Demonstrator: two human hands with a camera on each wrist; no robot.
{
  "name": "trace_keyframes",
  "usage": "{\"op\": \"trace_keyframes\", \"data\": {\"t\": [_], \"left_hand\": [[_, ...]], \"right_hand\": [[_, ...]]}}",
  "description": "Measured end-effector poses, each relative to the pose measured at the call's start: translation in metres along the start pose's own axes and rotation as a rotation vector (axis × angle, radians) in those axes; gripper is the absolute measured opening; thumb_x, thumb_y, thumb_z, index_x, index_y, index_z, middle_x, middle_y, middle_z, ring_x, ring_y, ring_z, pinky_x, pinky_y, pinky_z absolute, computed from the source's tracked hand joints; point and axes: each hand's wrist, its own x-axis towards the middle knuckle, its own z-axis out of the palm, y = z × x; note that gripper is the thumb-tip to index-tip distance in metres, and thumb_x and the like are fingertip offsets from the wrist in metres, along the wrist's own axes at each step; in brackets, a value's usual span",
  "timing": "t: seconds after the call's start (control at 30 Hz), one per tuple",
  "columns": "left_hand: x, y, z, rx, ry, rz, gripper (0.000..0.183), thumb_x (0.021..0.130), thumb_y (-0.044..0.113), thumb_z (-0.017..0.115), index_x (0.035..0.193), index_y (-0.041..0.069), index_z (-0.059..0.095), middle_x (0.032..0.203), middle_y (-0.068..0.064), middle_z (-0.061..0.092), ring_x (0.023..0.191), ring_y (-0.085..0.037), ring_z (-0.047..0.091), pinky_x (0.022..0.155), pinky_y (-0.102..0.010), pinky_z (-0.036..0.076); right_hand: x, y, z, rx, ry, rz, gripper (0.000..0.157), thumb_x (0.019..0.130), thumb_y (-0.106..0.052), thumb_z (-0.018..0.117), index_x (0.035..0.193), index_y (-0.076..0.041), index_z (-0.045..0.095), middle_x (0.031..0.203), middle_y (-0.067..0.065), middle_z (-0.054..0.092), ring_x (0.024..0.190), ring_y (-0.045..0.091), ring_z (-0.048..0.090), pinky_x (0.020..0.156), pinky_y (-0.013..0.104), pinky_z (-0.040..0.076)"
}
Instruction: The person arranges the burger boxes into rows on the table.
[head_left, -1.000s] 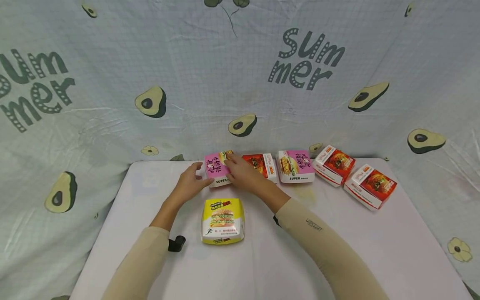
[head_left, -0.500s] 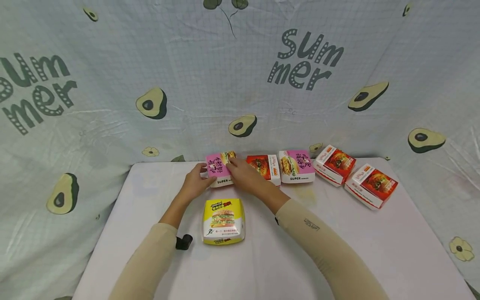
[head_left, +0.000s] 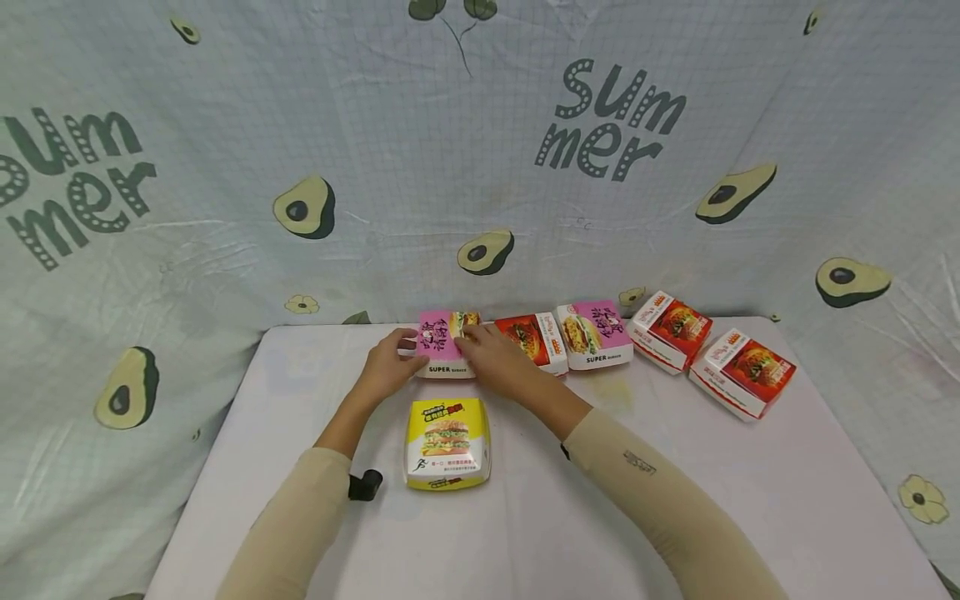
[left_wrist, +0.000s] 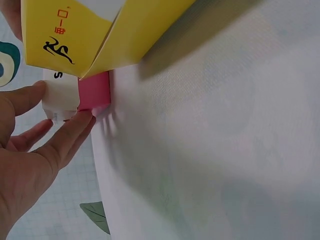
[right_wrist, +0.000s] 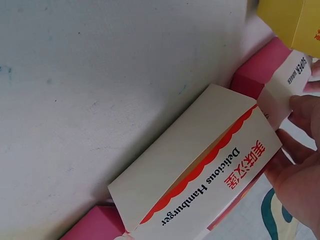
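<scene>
Kinda square pink box [head_left: 441, 342] facing 6 o'clock, left hand [head_left: 386, 364] and right hand [head_left: 502, 362] apart, straightish, touching its 9 and 3.

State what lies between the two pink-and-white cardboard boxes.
In the head view: a red-and-white cardboard burger box, partly covered by the right hand.

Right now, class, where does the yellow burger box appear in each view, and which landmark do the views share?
Head: the yellow burger box is below centre, slightly left.
Left wrist: upper left, cut off by the top edge.
Right wrist: top right corner, partly cut off.
Shared landmark: the pink box just beyond it in the head view.
</scene>
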Motion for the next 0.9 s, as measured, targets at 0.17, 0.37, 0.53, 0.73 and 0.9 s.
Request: {"op": "trace_keyframes", "data": {"t": [0.17, 0.37, 0.53, 0.73, 0.9], "left_hand": [[-0.001, -0.002, -0.002, -0.036, 0.000, 0.005, 0.051, 0.101, 0.012, 0.066, 0.145, -0.002, 0.048, 0.140, -0.029, 0.057, 0.124, -0.044, 0.063, 0.093, -0.046, 0.060], [-0.002, -0.004, -0.005, -0.018, 0.022, -0.011, 0.051, 0.102, 0.016, 0.065, 0.146, -0.002, 0.047, 0.144, -0.029, 0.055, 0.128, -0.045, 0.061, 0.099, -0.051, 0.057], [-0.007, 0.003, -0.006, 0.016, 0.063, -0.048, 0.058, 0.101, 0.026, 0.066, 0.148, -0.001, 0.045, 0.149, -0.028, 0.050, 0.132, -0.046, 0.056, 0.104, -0.055, 0.053], [-0.007, 0.013, 0.000, 0.072, 0.052, -0.109, 0.066, 0.101, 0.036, 0.066, 0.147, -0.005, 0.042, 0.146, -0.033, 0.051, 0.125, -0.045, 0.060, 0.100, -0.053, 0.055], [-0.005, 0.013, 0.003, 0.042, 0.043, -0.160, 0.066, 0.100, 0.037, 0.067, 0.145, -0.005, 0.042, 0.143, -0.034, 0.051, 0.096, -0.036, 0.071, 0.079, -0.039, 0.063]], "right_hand": [[-0.005, -0.001, 0.000, -0.007, 0.005, -0.024, 0.047, 0.105, -0.026, 0.061, 0.151, -0.018, 0.054, 0.155, 0.007, 0.049, 0.143, 0.025, 0.046, 0.118, 0.040, 0.043], [-0.005, 0.000, -0.005, 0.054, 0.022, -0.021, 0.046, 0.105, -0.027, 0.060, 0.150, -0.018, 0.055, 0.155, 0.009, 0.048, 0.143, 0.027, 0.046, 0.118, 0.041, 0.043], [0.011, 0.002, -0.012, 0.097, 0.051, 0.024, 0.046, 0.108, -0.028, 0.054, 0.152, -0.015, 0.051, 0.159, 0.012, 0.045, 0.144, 0.031, 0.047, 0.119, 0.043, 0.041], [0.031, 0.002, -0.016, 0.119, 0.002, 0.079, 0.044, 0.110, -0.025, 0.047, 0.153, -0.011, 0.048, 0.161, 0.018, 0.041, 0.148, 0.035, 0.042, 0.122, 0.046, 0.036], [0.039, 0.001, -0.009, 0.080, -0.045, 0.099, 0.047, 0.112, -0.027, 0.043, 0.155, -0.010, 0.045, 0.159, 0.017, 0.045, 0.147, 0.033, 0.044, 0.122, 0.044, 0.036]]}}
